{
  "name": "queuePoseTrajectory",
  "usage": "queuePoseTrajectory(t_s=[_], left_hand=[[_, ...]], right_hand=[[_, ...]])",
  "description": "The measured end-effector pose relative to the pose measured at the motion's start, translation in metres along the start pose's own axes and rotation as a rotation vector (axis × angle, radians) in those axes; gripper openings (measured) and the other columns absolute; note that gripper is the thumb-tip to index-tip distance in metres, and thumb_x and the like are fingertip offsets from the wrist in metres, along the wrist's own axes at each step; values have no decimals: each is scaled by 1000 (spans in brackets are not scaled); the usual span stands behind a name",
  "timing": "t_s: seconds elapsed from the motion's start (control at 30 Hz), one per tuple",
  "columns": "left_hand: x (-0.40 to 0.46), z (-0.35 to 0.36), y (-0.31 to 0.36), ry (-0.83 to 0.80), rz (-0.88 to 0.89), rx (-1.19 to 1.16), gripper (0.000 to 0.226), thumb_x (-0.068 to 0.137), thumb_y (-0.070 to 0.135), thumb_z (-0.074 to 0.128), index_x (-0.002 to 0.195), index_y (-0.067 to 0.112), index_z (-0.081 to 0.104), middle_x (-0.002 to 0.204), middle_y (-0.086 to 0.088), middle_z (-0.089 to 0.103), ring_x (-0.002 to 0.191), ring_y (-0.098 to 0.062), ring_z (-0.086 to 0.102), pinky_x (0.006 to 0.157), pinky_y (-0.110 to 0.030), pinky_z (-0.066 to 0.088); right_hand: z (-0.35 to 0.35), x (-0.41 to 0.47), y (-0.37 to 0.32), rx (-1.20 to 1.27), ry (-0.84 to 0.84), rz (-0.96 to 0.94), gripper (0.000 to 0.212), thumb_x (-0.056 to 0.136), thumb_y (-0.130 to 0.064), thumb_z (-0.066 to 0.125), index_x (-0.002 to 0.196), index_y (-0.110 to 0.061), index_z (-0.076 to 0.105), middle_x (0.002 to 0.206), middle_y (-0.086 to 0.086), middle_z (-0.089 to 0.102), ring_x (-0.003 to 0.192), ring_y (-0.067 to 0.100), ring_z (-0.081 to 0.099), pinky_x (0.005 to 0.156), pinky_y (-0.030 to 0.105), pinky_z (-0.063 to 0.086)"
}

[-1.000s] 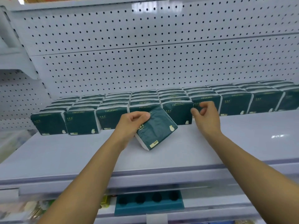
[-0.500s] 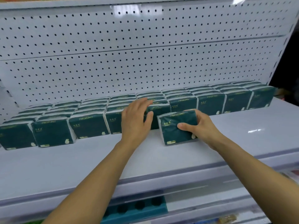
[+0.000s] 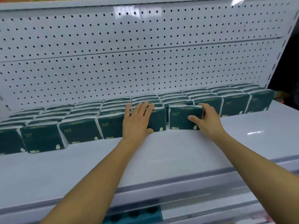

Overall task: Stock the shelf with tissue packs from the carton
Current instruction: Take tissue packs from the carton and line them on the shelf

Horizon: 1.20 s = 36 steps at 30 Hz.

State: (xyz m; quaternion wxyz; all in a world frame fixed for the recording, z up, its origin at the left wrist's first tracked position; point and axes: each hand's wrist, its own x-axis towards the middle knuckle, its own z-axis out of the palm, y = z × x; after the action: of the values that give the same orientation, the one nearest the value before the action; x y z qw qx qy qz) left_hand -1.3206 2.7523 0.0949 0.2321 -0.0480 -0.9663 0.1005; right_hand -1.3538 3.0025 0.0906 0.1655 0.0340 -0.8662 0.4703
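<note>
Tissue pack (image 3: 184, 118) upright on shelf (image 3: 178, 152), front row. Right hand (image 3: 206, 120) pinches it, thumb front, fingers behind; left hand (image 3: 137, 120) lies flat, spread, on neighbouring pack (image 3: 157, 119). Placing step; next, close the gap.

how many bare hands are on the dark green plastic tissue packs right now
2. The left hand lies flat on a front-row pack mid-shelf; the right hand grips the dark green tissue pack beside it, on the right. No others show.
</note>
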Motion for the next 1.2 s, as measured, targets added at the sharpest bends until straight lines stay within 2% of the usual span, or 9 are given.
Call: queuePoseTrajectory(t_s=[0.1, 0.17, 0.33, 0.57, 0.7, 0.9, 0.97, 1.1, 1.2], left_hand=[[0, 1, 1, 20, -14, -31, 92, 91, 54, 60, 158, 27, 3, 165, 5, 11, 153, -17, 8, 120, -49, -11], [0, 1, 2, 25, -18, -33, 92, 90, 54, 60, 158, 27, 4, 165, 5, 11, 152, -17, 9, 120, -48, -11], [0, 3, 2, 22, -23, -21, 92, 91, 54, 59, 158, 27, 3, 165, 5, 11, 152, -18, 9, 120, -48, -10], [0, -3, 3, 7, -24, -3, 89, 92, 53, 58, 158, 27, 3, 165, 4, 11, 153, -18, 8, 119, -49, -12], [-7, -17, 7, 39, -12, 22, 84, 96, 58, 48, 158, 25, 2, 166, 2, 9, 153, -18, 3, 118, -51, -13], [-58, -27, 4, 319, -34, -105, 68, 93, 58, 49, 148, 19, 42, 146, -2, 52, 137, -23, 46, 119, -54, 19], [-83, -32, -2, 360, -82, -158, 65, 94, 56, 50, 149, 21, 42, 138, -1, 59, 127, -23, 54, 115, -52, 31], [-143, -51, -19, 390, -221, -228, 63, 93, 53, 56, 147, 23, 43, 125, 0, 65, 111, -22, 60, 98, -42, 46], [-198, -64, -39, 346, -317, -212, 61, 93, 56, 46, 144, 24, 43, 123, 1, 65, 107, -21, 59, 93, -39, 48]], right_hand=[[7, 2, -2, -10, 38, 10, 59, 86, -28, 74, 132, -17, 39, 117, 0, 51, 70, 10, 58, 69, 31, 48], [10, 3, -3, -41, 41, -5, 58, 85, -28, 74, 129, -18, 39, 114, -1, 51, 68, 14, 61, 74, 39, 51], [17, 6, -2, -94, 54, -65, 56, 85, -28, 75, 128, -19, 41, 120, 2, 52, 93, 29, 64, 81, 41, 52], [15, 5, -5, -262, 70, -75, 59, 88, -32, 69, 137, -15, 40, 133, 6, 47, 117, 25, 50, 78, 36, 43], [16, -16, -13, -420, 225, -226, 60, 88, -30, 68, 138, -9, 43, 136, 15, 45, 122, 33, 44, 94, 46, 41], [32, -68, -36, -405, 193, -561, 51, 91, -33, 63, 137, -14, 51, 142, 10, 48, 127, 31, 47, 109, 51, 34], [40, -88, -48, -350, 152, -602, 50, 94, -36, 59, 139, -18, 49, 141, 5, 51, 123, 27, 51, 103, 47, 40], [60, -130, -77, -243, 67, -679, 49, 95, -42, 48, 139, -20, 48, 136, 1, 53, 112, 21, 57, 75, 34, 51], [80, -165, -101, -180, 17, -762, 48, 95, -42, 45, 138, -20, 48, 133, 1, 56, 111, 21, 58, 74, 33, 50]])
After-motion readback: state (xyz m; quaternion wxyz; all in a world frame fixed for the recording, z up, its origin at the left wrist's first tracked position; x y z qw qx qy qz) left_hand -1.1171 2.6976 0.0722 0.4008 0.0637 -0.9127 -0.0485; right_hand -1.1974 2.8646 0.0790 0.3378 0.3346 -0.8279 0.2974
